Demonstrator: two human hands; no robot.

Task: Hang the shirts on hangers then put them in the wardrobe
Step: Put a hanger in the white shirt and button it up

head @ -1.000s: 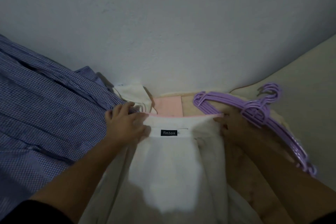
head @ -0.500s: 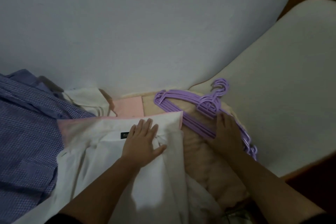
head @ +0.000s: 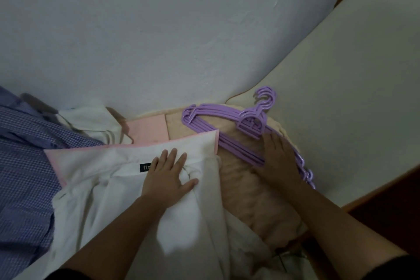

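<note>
- Where the left hand (head: 167, 175) lies flat with straight, slightly spread fingers on the white cotton shirt with a pink-lined collar (head: 118, 179), it covers most of the small black neck label (head: 145, 168); only the white letters "fin" can be read.
- Resting on the stack of purple plastic hangers (head: 229, 129), the right hand (head: 278, 159) has its fingers straight and close together, pressing down and curled round nothing.
- How many hangers are in the stack cannot be counted; several hooks overlap at its top.
- Shirts: one white one under the left hand, one blue checked shirt (head: 25, 166) at the left, touching it.
- One more whitish garment (head: 91, 120) lies behind them by the pale wall (head: 159, 29).
- Hangers lie on a beige fuzzy cloth (head: 247, 191), beside the cream mattress (head: 352, 98).
</note>
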